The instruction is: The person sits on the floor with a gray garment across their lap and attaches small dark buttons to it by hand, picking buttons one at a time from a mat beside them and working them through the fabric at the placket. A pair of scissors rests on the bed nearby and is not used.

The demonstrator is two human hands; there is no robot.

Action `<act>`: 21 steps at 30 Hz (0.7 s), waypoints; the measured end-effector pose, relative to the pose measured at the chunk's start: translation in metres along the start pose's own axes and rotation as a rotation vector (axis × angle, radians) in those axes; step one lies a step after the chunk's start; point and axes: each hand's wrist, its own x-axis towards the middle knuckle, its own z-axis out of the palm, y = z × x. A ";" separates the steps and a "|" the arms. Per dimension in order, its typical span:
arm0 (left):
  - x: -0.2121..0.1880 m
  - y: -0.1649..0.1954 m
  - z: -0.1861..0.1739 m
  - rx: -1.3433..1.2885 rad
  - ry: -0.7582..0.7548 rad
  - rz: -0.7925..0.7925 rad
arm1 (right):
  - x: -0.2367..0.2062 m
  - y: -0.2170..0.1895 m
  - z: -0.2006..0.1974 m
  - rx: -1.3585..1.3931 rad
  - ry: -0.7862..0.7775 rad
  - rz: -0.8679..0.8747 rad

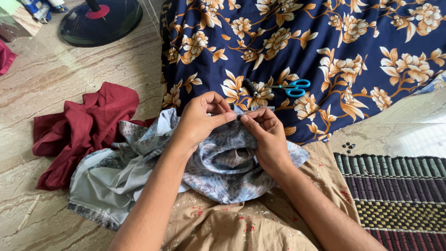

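At frame centre, left hand (200, 122) and right hand (263, 134), both closed in a fingertip pinch on grey patterned garment (223, 162) across the lap; blue-handled scissors (291, 87) lay at one o'clock, maroon cloth (83, 125) at nine o'clock.

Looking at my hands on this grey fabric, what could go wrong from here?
Both hands, left hand and right hand, pinch the grey patterned fabric close together; if a needle is there, it is too small to see, so a fingertip prick seems possible. The blue-handled scissors lie loose on the navy floral cloth and might get buried or knelt on.
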 end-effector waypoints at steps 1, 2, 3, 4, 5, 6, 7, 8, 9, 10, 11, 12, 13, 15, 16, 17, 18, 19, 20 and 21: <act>-0.001 0.003 -0.002 0.012 -0.008 -0.019 | 0.000 0.001 0.000 0.051 0.001 0.029; -0.004 0.006 -0.004 0.099 -0.005 -0.016 | 0.000 0.001 0.000 0.102 0.003 0.056; -0.008 0.009 -0.006 0.186 -0.001 -0.013 | 0.001 0.001 0.001 0.128 0.007 0.079; -0.012 0.011 -0.007 0.273 0.002 -0.009 | 0.001 0.001 0.000 0.154 0.012 0.102; -0.013 0.013 -0.008 0.408 0.023 0.024 | 0.002 0.001 0.000 0.181 0.016 0.126; -0.015 0.015 -0.008 0.543 0.045 0.058 | 0.004 0.001 -0.001 0.188 0.013 0.125; -0.016 0.017 -0.008 0.678 0.067 0.093 | 0.005 0.002 -0.001 0.195 0.010 0.124; -0.016 0.017 -0.007 0.662 0.077 0.137 | 0.006 0.002 -0.002 0.201 0.008 0.122; -0.016 0.016 -0.004 0.645 0.086 0.183 | 0.008 0.002 -0.003 0.206 0.003 0.122; -0.015 0.015 -0.002 0.627 0.095 0.226 | 0.008 0.002 -0.004 0.211 0.000 0.123; -0.015 0.014 0.000 0.594 0.097 0.227 | 0.008 0.002 -0.005 0.216 -0.004 0.126; -0.014 0.013 0.002 0.561 0.099 0.229 | 0.009 0.002 -0.005 0.210 0.000 0.129; -0.014 0.012 0.003 0.529 0.102 0.229 | 0.010 0.002 -0.006 0.204 0.003 0.132; -0.013 0.010 0.005 0.498 0.105 0.246 | 0.011 0.001 -0.007 0.196 0.003 0.136; -0.013 0.009 0.005 0.484 0.106 0.256 | 0.011 0.001 -0.007 0.195 -0.001 0.136; -0.012 0.009 0.005 0.480 0.106 0.264 | 0.011 0.000 -0.007 0.194 -0.004 0.135; -0.013 0.009 0.005 0.475 0.105 0.274 | 0.012 0.000 -0.007 0.190 -0.001 0.134; -0.012 0.009 0.005 0.470 0.103 0.284 | 0.013 -0.001 -0.006 0.186 0.003 0.133; -0.012 0.009 0.005 0.469 0.105 0.292 | 0.013 -0.001 -0.006 0.183 0.008 0.132; -0.012 0.010 0.005 0.467 0.108 0.300 | 0.013 -0.001 -0.006 0.185 0.004 0.125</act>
